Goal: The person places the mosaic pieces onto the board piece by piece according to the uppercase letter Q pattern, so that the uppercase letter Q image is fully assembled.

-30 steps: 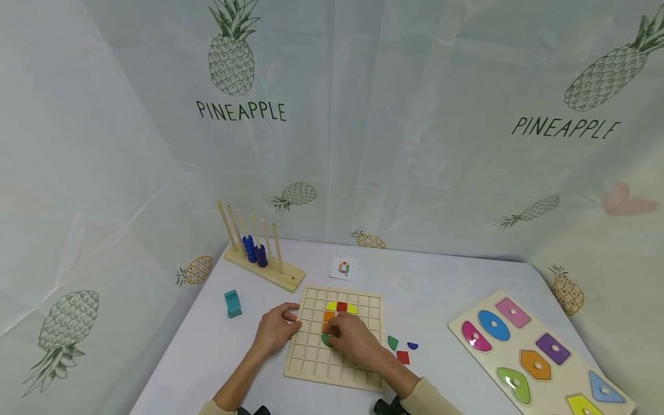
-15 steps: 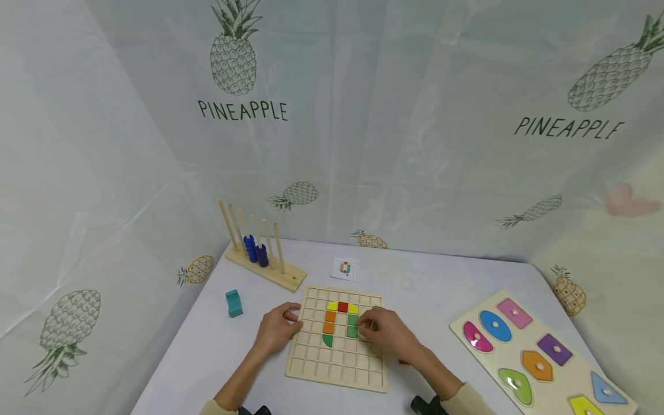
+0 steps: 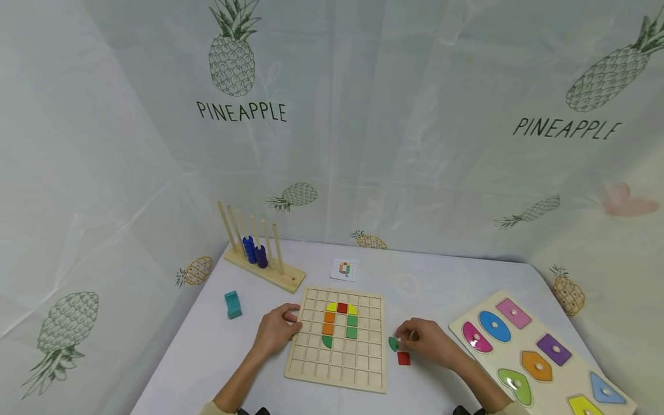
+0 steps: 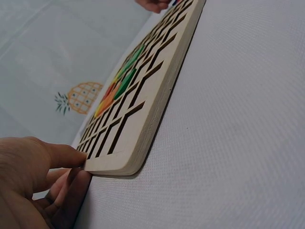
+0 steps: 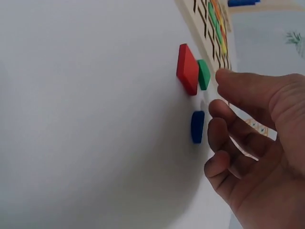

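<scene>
The wooden grid board (image 3: 311, 366) lies on the table, its cells partly filled with yellow, red, orange and green pieces in an arch. My left hand (image 3: 278, 329) grips the board's left edge, fingertips at its corner in the left wrist view. Off the board's right side is my right hand (image 3: 427, 344), fingers loosely bent and nothing between them. Close to its fingertips sits a green quarter-round piece (image 3: 393, 343), with a red square (image 3: 403, 358) just in front. The right wrist view also shows a blue half-round piece (image 5: 197, 127) beneath the fingers; the hand hides it in the head view.
Behind the board lies a small pattern card (image 3: 344, 269). A peg stand (image 3: 264, 272) with blue and purple rings is at the back left, near a teal block (image 3: 233, 304). A knobbed shape puzzle board (image 3: 498, 357) lies on the right.
My right hand has moved from the board to the loose pieces on its right. Two green squares now show in the right column, which the hand covered earlier. My left hand has stayed put.
</scene>
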A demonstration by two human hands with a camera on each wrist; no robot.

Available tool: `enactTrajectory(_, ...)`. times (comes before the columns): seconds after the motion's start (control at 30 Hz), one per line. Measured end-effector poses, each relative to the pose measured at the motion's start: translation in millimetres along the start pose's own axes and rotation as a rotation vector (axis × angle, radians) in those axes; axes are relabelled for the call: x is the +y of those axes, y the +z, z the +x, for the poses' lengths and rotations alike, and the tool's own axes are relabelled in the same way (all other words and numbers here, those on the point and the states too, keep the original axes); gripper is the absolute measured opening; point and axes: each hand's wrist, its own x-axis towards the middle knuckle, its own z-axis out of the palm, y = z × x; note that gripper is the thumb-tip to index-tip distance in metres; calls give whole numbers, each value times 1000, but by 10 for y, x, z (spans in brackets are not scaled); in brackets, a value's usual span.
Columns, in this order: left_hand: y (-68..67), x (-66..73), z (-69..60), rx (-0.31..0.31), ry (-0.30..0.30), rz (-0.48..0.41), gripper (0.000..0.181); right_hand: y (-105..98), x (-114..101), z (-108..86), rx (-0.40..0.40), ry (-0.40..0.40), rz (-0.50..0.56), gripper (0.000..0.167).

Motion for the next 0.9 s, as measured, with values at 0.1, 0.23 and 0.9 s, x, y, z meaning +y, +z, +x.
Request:
enactTrajectory(0.1, 2, 6, -3, 2, -2, -2, 39, -24, 42, -51, -49, -5, 11, 13)
enactTrajectory(0.23, 1, 11, -7, 3, 2, -1, 39, -47, 62, -94, -82, -4, 28, 19)
enactTrajectory(0.9, 5, 12, -13, 19, 15, 21, 40, -17, 82, -132, -94, -55, -57, 20)
